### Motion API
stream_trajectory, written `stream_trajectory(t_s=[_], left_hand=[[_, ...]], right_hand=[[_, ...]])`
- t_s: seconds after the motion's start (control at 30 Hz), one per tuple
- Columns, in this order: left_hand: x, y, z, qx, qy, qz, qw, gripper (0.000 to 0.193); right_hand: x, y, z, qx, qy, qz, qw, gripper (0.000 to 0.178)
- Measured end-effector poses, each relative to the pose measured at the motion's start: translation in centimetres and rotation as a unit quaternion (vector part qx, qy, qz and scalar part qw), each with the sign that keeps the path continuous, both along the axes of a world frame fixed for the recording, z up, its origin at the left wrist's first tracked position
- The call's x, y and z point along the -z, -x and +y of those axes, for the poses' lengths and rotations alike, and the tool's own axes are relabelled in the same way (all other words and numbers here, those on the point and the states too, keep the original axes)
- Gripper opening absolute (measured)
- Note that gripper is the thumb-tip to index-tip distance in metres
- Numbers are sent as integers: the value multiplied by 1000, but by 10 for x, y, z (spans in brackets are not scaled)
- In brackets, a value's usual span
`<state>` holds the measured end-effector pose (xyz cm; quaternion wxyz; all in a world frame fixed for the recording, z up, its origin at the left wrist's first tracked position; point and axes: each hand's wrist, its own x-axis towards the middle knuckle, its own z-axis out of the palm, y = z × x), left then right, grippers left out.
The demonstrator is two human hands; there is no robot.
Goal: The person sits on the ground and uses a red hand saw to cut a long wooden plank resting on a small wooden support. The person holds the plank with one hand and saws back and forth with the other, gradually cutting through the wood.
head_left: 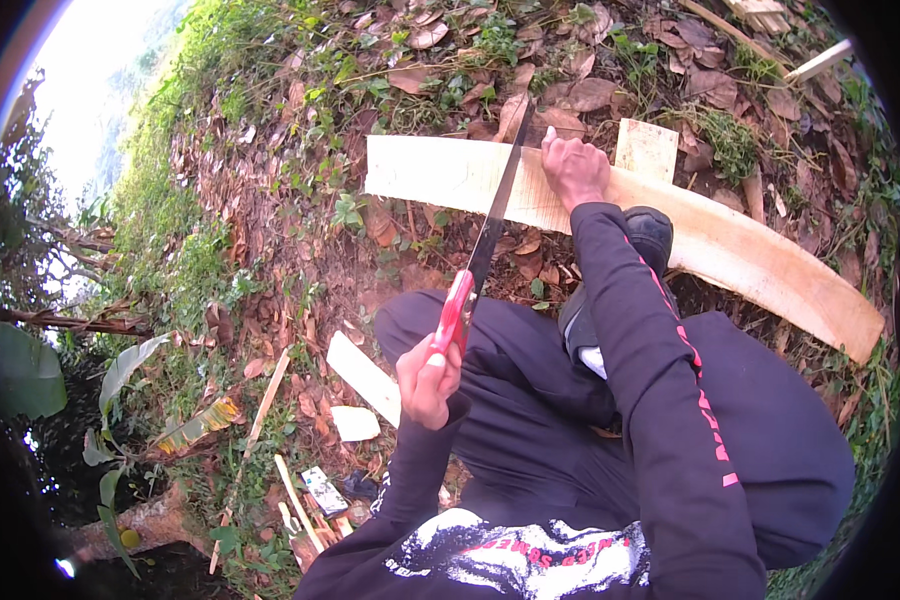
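A long pale wooden plank [740, 255] lies across leaf-covered ground at the top right. My right hand [574, 168] presses down flat on it, fingers apart, and my dark shoe [652, 235] rests against it just behind that hand. My left hand [428, 380] is closed round the red handle of a hand saw [490, 225]. The dark blade runs up and away from me and crosses the plank just left of my right hand.
Dry brown leaves and green weeds cover sloping ground [300, 200]. Pale wood offcuts [362, 378] and thin strips [265, 400] lie left of my knees. A small square board [647, 150] sits behind the plank. Banana leaves [130, 365] hang at the lower left.
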<state>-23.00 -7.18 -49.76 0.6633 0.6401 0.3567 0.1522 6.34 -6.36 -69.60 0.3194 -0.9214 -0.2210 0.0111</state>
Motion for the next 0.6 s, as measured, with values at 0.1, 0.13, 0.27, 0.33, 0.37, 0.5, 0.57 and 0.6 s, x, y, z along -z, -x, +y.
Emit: stream_trajectory(t_s=[0.1, 0.13, 0.27, 0.33, 0.37, 0.5, 0.57, 0.6], left_hand=[[5, -6, 2, 4, 9, -14, 1000, 25], [7, -11, 4, 3, 18, -21, 1000, 25], [8, -8, 17, -24, 6, -1, 1000, 26], [3, 32, 4, -11, 1, 0, 1000, 28], [-6, 43, -3, -9, -4, 3, 1000, 29], [25, -7, 7, 24, -60, -7, 998, 29], [22, -28, 12, 19, -16, -11, 1000, 25], [22, -11, 11, 17, 0, -27, 999, 25]], right_hand=[[8, 11, 7, -5, 1, -21, 1000, 57], [10, 12, 7, -3, 13, -44, 999, 57], [2, 5, 8, 10, 16, -40, 999, 59], [5, 6, 5, 16, 16, -58, 998, 61], [3, 9, 5, 11, 13, -48, 999, 61], [0, 27, 1, 8, 10, -99, 995, 59], [1, 27, -2, -2, 15, -73, 997, 60], [0, 30, -3, 0, 11, -63, 998, 60]])
